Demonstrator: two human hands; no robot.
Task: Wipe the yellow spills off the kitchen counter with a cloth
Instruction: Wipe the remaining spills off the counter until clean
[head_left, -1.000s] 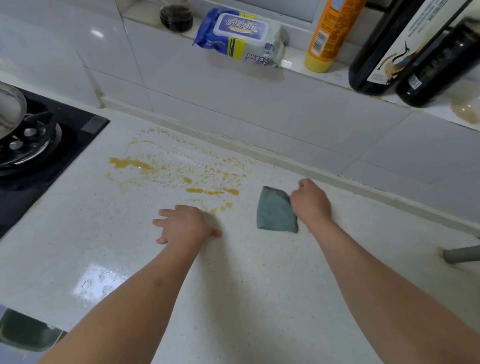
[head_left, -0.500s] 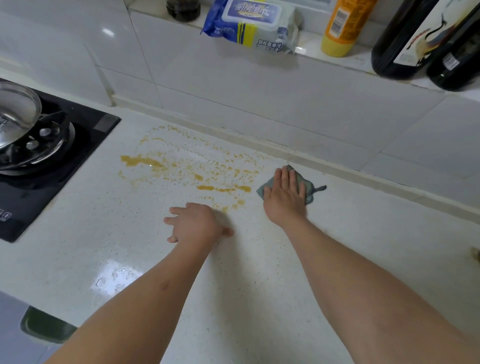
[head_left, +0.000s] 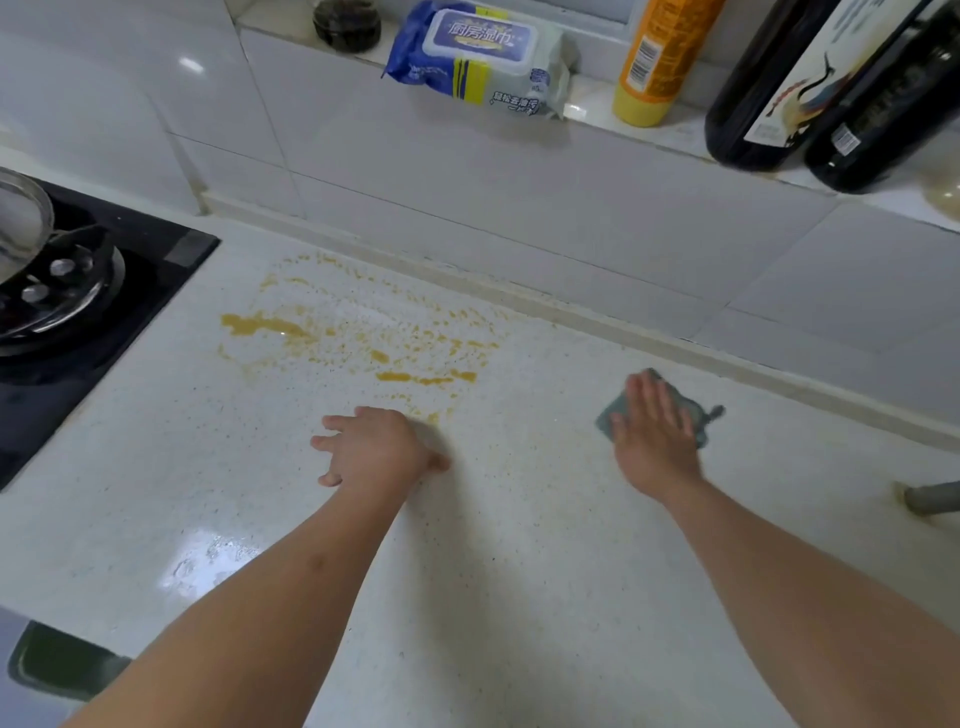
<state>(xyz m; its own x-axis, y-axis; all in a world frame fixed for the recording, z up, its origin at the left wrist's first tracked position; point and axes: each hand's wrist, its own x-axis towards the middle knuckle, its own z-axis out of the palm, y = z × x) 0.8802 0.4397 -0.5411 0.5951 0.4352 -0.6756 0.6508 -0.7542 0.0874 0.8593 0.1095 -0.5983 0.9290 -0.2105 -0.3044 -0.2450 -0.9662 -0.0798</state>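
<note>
Yellow spills lie as streaks and many small specks across the white speckled counter, from near the stove to the middle. A teal cloth lies flat on the counter to the right of the spills, apart from them. My right hand presses down on it with fingers stretched out, covering most of it. My left hand rests palm down on the counter at the near edge of the spills, fingers apart, holding nothing.
A black gas stove with a steel pot is at the left. On the tiled ledge behind stand a dark jar, a wipes pack, a yellow bottle and two dark bottles. A grey rod pokes in at the right edge.
My right hand went from gripping the cloth's edge to pressing flat on it, reached the spill's right end, then slid the cloth back to the right. The left hand stayed put.
</note>
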